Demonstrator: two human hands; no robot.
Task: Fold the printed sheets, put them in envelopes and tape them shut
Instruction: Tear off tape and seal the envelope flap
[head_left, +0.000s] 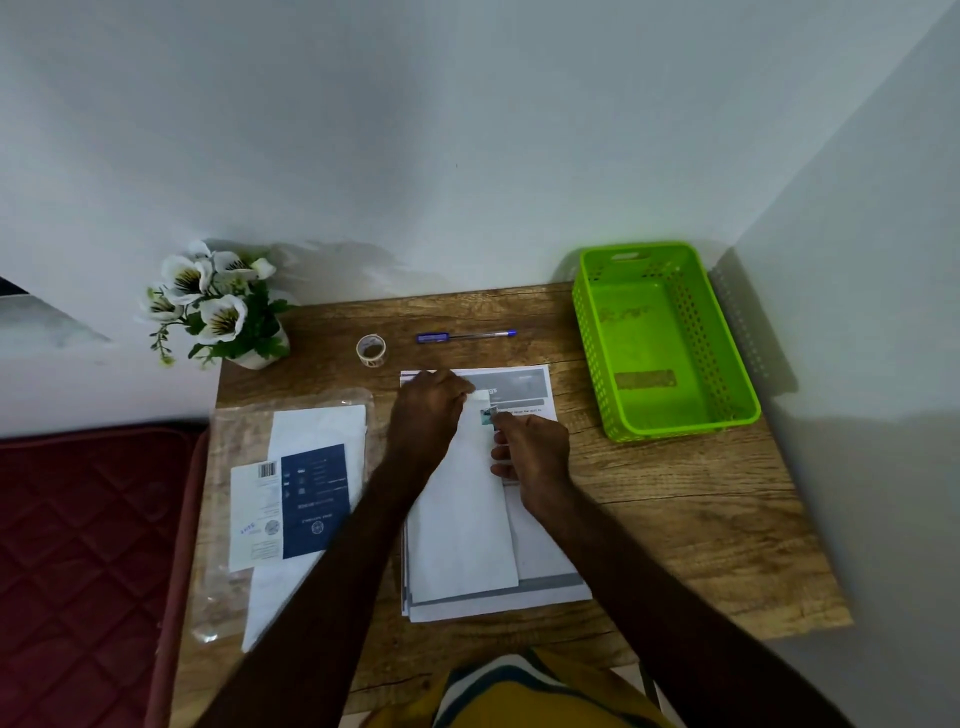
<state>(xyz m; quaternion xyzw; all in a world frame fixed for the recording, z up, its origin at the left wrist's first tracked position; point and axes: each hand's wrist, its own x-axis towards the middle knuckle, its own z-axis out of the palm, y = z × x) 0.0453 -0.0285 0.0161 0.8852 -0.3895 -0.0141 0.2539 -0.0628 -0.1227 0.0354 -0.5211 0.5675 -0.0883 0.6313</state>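
Envelope (462, 519): lies on the printed sheets (540, 558), mid-desk. Left hand (428, 415) pinches its top end; right hand (530, 452) pinches a small tape piece (488, 415). Risk: tape lands crooked or sticks to fingers if the envelope slips.

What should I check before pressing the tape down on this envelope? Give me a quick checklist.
1. Envelope lies flat on the printed sheets: ok.
2. Left hand grips the envelope's top end: ok.
3. Right hand pinches a small piece at the top edge, probably tape: cannot tell.
4. Flap fully closed under the hands: cannot tell.
5. Tape roll stands nearby on the table: ok.
6. Green basket free for finished envelopes: ok.
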